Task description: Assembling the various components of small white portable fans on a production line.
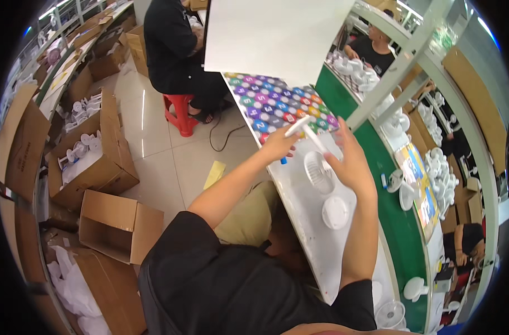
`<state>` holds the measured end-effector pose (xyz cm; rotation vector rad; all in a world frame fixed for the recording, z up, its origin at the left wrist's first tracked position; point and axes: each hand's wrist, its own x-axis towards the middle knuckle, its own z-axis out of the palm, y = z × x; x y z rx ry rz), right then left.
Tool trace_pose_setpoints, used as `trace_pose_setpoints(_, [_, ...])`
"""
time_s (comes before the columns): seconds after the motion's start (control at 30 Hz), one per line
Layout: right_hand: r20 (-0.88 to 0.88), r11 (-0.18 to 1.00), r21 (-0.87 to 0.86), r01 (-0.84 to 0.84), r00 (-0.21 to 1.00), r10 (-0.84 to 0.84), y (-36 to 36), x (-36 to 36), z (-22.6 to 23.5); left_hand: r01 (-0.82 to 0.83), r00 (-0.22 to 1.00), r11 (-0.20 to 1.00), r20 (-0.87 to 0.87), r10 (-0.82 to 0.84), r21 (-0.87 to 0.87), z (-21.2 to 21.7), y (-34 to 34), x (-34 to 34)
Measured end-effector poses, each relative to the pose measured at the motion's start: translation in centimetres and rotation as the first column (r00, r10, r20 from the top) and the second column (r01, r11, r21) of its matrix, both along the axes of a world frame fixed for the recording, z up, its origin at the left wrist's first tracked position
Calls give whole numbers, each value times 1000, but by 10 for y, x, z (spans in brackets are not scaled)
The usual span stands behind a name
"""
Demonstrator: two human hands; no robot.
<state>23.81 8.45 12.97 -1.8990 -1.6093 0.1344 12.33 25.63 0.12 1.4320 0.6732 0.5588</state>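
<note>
A small white fan (314, 138) lies tilted between my hands, its round base up and to the left, its stem running down toward a slotted round head (319, 173) over the white worktable. My left hand (276, 144) is closed at the edge of the base, fingers curled under it. On the other side, my right hand (352, 164) has its fingers stretched out and its thumb beside the lower stem; whether the thumb touches is unclear. Nearer to me, a round white fan part (335, 213) rests on the table. A small blue item (283, 161) shows below my left fingers.
A green conveyor belt (391, 223) runs along the right, carrying several white fans (407, 195). A sheet with coloured numbered circles (260, 103) covers the table's far part, below a white panel (274, 39). Cardboard boxes (112, 220) stand left; a person sits on a red stool (179, 114).
</note>
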Motion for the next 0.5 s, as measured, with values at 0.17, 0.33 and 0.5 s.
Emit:
trace_pose_setpoints(0.17, [-315,982,-165,-86,949,30,-81,12,-15,-197,980,978,-41,195,-60,-25,111,4])
trace_pose_setpoints(0.33, [-590,918,-396,17,762,-269,-187,2,-56,-332,920,942,-237,313,-46,-42,216,29])
trace_pose_setpoints(0.5, [-777,820,-336,464,356,-520,-274,-39,-72,-420,708,710,-285,646,566,-55,269,42])
